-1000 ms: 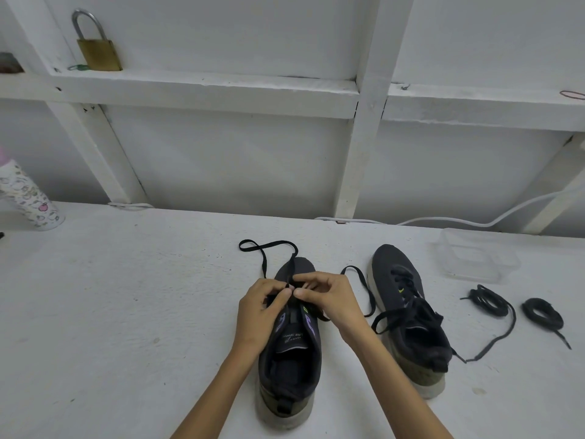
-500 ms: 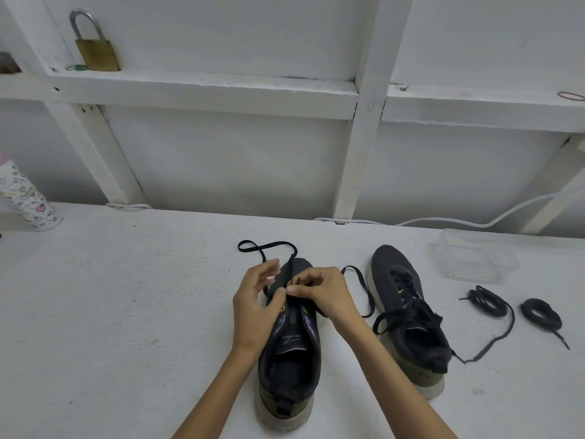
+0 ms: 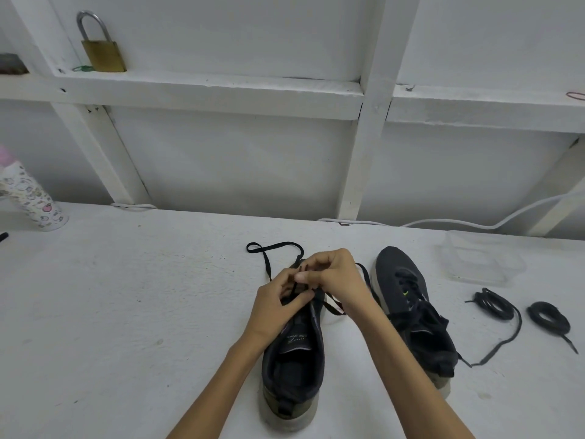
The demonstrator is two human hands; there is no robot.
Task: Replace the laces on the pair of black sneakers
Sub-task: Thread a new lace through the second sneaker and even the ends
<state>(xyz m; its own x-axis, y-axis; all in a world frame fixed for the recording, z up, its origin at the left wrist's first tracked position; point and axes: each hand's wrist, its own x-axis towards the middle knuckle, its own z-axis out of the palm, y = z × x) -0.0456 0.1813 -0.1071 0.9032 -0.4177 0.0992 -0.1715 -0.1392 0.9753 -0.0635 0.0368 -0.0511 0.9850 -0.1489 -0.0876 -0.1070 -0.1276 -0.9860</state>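
Two black sneakers stand on the white table [image 3: 126, 312], toes pointing away from me. Over the front eyelets of the left sneaker [image 3: 294, 359] both hands work a black lace [image 3: 272, 248], whose loose loop lies beyond the toe. My left hand [image 3: 275, 304] holds the shoe's left side with thumb and fingers curled at the lace. My right hand [image 3: 335, 277] pinches the lace just above the eyelets. The right sneaker [image 3: 414, 312] is laced and stands untouched.
Two coiled black laces [image 3: 493, 304] [image 3: 549, 315] lie right of the sneakers. A clear plastic box [image 3: 481, 261] sits behind them. A patterned cup [image 3: 31, 201] stands far left, a brass padlock [image 3: 101, 49] on the shelf, a white cable [image 3: 474, 221] along the wall.
My left hand's spread fingers closed back onto the lace at the shoe's front. My right hand shifted slightly toward the toe, still pinching the lace.
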